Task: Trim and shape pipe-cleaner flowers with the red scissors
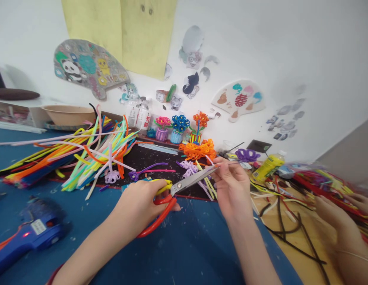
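Note:
My left hand (142, 204) is closed around the red handles of a pair of scissors (191, 180), blades pointing right. A yellow curved piece (163, 185) shows by its fingers; whether it is part of the handle I cannot tell. The blade tips reach the fingertips of my right hand (233, 186), which pinches a thin lilac pipe cleaner (209, 160). Just right of those fingertips is a purple looped pipe-cleaner flower (247, 155); whether it joins the held piece is unclear. Behind the blades lie a lilac flower (189, 168) and an orange looped bundle (198, 150).
Bundles of coloured pipe cleaners (97, 154) lie at left, behind a blue glue gun (38, 227) with a red light. Small potted flowers (175, 132) stand by the wall. At right are a yellow bottle (268, 166), dark strips (302, 237) and another person's hands (335, 217).

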Demonstrator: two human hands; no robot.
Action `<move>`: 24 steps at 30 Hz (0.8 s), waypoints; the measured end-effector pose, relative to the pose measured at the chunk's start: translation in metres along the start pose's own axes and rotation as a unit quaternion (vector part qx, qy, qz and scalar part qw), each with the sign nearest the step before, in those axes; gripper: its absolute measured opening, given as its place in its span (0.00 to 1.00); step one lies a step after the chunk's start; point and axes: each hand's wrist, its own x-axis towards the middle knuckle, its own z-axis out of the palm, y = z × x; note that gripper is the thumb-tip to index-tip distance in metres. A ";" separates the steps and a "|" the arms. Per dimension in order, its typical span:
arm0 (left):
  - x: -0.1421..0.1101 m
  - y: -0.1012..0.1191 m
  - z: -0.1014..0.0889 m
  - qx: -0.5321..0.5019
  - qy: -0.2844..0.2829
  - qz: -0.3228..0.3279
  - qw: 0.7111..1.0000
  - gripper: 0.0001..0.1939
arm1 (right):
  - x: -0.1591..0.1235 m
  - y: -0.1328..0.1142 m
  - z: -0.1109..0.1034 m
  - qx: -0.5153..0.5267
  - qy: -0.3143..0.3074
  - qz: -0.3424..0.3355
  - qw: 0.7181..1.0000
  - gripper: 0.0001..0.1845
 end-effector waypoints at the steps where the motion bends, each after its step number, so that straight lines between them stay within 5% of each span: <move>1: 0.000 -0.001 0.000 0.004 0.002 0.002 1.000 0.12 | 0.000 0.000 0.000 -0.002 0.000 0.000 1.000 0.07; 24: 0.003 0.003 -0.006 -0.029 -0.028 -0.052 0.998 0.19 | 0.003 0.000 -0.001 -0.029 0.037 -0.008 0.999 0.09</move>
